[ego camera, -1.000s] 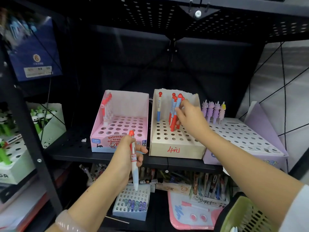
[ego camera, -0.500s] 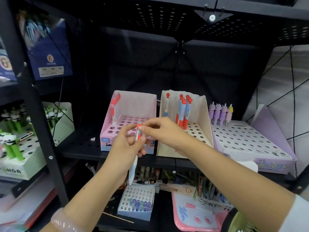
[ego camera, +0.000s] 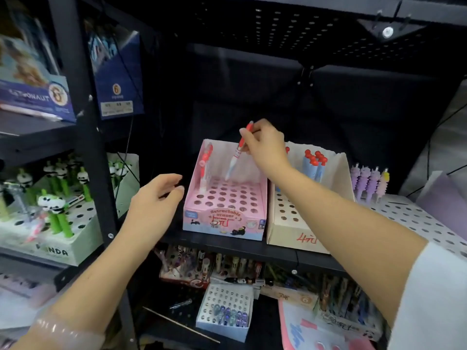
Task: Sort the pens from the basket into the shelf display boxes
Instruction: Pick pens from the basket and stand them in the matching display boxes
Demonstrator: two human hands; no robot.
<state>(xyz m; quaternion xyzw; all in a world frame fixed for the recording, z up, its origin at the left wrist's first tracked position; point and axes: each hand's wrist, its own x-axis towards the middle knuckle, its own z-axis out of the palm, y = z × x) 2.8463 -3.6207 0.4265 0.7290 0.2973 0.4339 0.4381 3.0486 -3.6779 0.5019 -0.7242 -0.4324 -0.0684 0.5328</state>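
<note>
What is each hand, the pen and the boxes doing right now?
Right hand: pinches the pen.
Pen: tilted, tip down over the pink box.
Left hand: holds nothing, fingers relaxed.
Pink box: mostly unfilled holes.
Beige box: few pens standing at back.

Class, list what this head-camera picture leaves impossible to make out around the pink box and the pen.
- Head view: pen tip is blurred; unclear whether it has entered a pink box hole.
- The basket is out of frame.
- Right hand covers the pen's grip.
- Lower-shelf pens are too dark and small to identify.
</note>
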